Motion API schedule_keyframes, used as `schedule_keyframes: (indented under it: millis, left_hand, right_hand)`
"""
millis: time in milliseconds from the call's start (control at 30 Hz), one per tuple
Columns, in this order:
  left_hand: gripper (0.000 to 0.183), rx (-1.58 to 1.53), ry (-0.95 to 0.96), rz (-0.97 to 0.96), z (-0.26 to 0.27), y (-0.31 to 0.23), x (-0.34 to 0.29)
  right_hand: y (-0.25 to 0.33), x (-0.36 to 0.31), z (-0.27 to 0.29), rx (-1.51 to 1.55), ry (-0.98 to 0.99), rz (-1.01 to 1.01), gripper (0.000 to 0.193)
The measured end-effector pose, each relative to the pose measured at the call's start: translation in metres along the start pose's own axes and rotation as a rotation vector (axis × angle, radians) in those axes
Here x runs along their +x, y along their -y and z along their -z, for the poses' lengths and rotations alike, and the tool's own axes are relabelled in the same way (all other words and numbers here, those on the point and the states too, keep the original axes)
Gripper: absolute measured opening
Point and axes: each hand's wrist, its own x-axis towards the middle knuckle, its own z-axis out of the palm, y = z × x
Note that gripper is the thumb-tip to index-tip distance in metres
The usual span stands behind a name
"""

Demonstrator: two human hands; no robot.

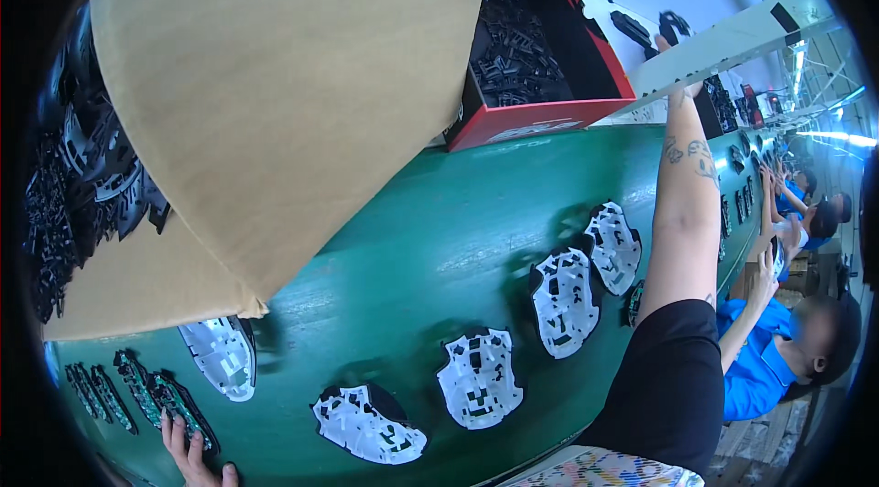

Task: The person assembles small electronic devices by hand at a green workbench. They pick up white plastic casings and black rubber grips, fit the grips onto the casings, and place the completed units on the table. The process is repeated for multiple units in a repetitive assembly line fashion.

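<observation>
At the lower left, my left hand (190, 459) has its fingers spread, with the fingertips at the edge of a dark part with green circuitry (181, 406). Similar narrow dark parts (93, 394) lie beside it. My right arm stretches far forward across the green bench. A white rail hides most of my right hand (685, 95); a fingertip shows above the rail, close to a black curved piece (674, 26). Whether it grips that piece cannot be seen. White-lined shells with black rims (481, 379) lie in a curved row on the bench.
A big cardboard box (302, 93) leans over the left side, black parts (101, 157) inside it. Behind the green bench (412, 276) surface, a red-edged box (531, 119) holds small black pieces. The white rail (732, 43) crosses my right arm. Co-workers in blue (755, 377) sit along the right.
</observation>
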Motion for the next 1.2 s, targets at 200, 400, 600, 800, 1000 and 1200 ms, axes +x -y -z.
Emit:
schedule_keyframes:
  millis: [200, 400, 600, 800, 1000, 1200]
  left_hand:
    - [0.063, 0.013, -0.003, 0.025, 0.003, -0.007, -0.004]
    - [0.066, 0.054, 0.027, 0.044, 0.003, -0.005, -0.016]
    - [0.068, 0.065, 0.021, 0.048, -0.008, 0.001, -0.025]
    - [0.067, 0.110, -0.142, 0.016, 0.000, -0.022, -0.005]
    - [0.065, -0.204, -0.455, -0.273, -0.012, -0.045, -0.007]
    - [0.110, -1.715, -0.056, 0.036, -0.004, -0.098, 0.003]
  right_hand:
    - [-0.019, -0.020, -0.011, 0.093, 0.182, -0.150, 0.061]
    - [-0.019, -0.025, -0.040, 0.238, 0.270, -0.185, 0.069]
    - [-0.017, -0.046, 0.013, 0.280, 0.042, -0.326, 0.101]
    - [0.009, -0.139, 0.210, 1.205, 0.172, -0.448, 0.068]
    - [0.114, -0.365, 0.376, 1.850, 0.611, -0.359, 0.071]
    - [0.269, -0.537, 0.442, 1.407, 0.378, 0.076, 0.084]
